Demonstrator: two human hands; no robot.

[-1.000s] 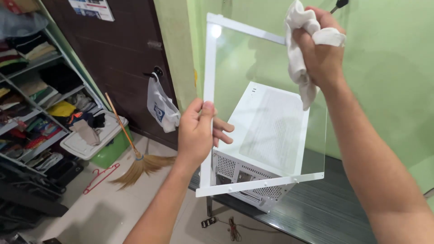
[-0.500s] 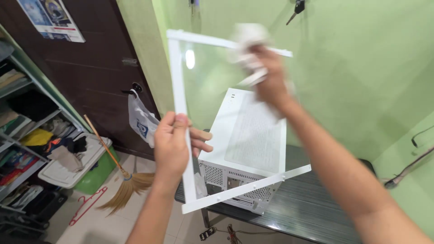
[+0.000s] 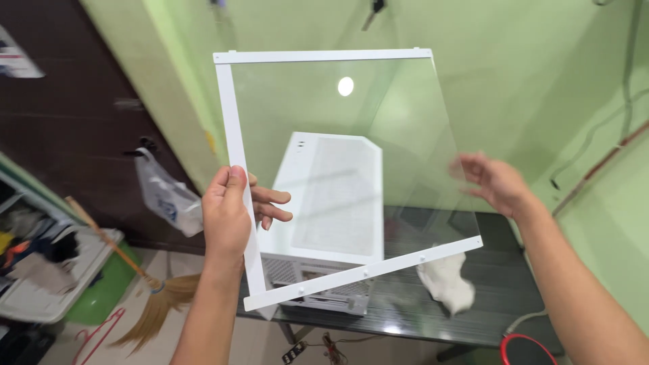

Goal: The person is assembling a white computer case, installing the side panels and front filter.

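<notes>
Grip: left hand [image 3: 228,220] clamps the white-framed glass panel [image 3: 338,169] by its left edge, held up over the white case [image 3: 328,233] on the bench [image 3: 487,297], right hand [image 3: 497,184] open at its right edge — best steadied both sides, fingertips off the glass.

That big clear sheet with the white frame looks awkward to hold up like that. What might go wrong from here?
The glass panel seems gripped only by the left hand, pinching its left frame edge; it might tip or slip. The right hand is open near the right edge, not clearly grasping, so that side looks unsupported. If dropped, the panel could strike the white computer case or the dark table beneath.
</notes>
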